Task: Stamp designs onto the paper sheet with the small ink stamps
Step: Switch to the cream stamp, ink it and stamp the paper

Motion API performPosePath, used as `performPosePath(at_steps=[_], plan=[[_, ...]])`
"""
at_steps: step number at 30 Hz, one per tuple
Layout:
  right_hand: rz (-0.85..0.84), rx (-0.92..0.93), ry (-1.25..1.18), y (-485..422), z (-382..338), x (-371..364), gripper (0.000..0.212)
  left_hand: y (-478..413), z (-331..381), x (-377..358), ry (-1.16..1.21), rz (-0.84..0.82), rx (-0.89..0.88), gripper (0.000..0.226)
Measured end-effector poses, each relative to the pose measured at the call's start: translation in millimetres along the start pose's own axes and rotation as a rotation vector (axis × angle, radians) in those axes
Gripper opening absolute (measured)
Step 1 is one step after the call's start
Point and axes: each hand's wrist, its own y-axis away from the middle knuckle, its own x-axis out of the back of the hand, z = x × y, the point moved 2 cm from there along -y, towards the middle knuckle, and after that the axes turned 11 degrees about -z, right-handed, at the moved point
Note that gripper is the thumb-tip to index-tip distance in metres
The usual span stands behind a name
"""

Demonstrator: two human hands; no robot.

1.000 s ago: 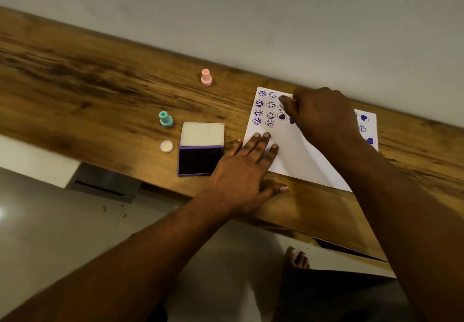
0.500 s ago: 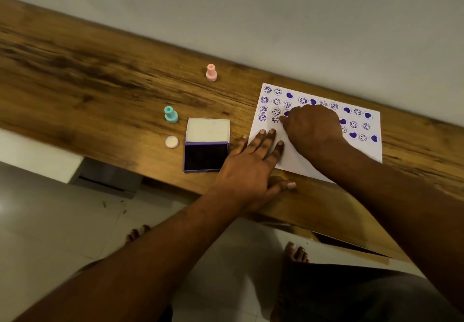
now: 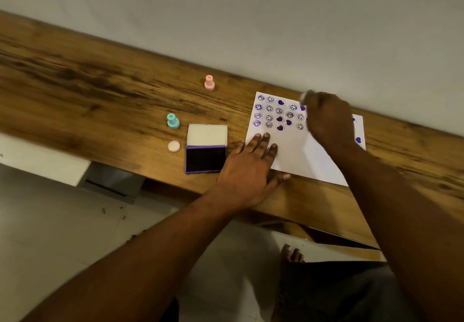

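Observation:
A white paper sheet lies on the wooden table, covered with several purple smiley and heart prints in its upper part. My left hand rests flat on the sheet's lower left corner, fingers spread. My right hand is blurred above the sheet's upper middle, closed on a small pale stamp whose tip shows at my fingertips. An open purple ink pad sits left of the sheet. A teal stamp and a pink stamp stand upright further left.
A small round pale cap lies beside the ink pad. A grey wall runs right behind the table's far edge. The table's near edge passes under my forearms, with tiled floor and a bare foot below.
My right hand lifted from the sheet's lower left rows and swung up and right to the sheet's top edge. A new heart print shows there. My left hand stayed put.

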Motion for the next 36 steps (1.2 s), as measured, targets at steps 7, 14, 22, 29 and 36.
performPosePath(at_steps=[7, 14, 22, 29, 36], plan=[[-0.015, -0.374, -1.266, 16.3, 38.2, 0.7, 0.028, 1.2, 0.8, -1.2, -0.015, 0.001, 0.003, 0.101], [-0.106, -0.277, -1.09, 7.0, 14.2, -17.9, 0.032, 0.0, 2.4, -2.0, 0.014, 0.032, 0.002, 0.1], [-0.148, -0.049, -0.822, 5.2, -11.0, -39.9, 0.025, 28.9, -18.7, 29.5, 0.134, 0.337, -0.027, 0.074], [-0.275, 0.234, -0.553, 23.2, -54.9, -69.0, 0.027, 90.4, -115.9, 31.6, 0.458, 0.707, 0.176, 0.026], [-0.436, 0.466, -0.255, 51.3, -112.0, -101.2, 0.026, 128.5, -172.9, 9.0, 0.497, 0.623, 0.37, 0.048]])
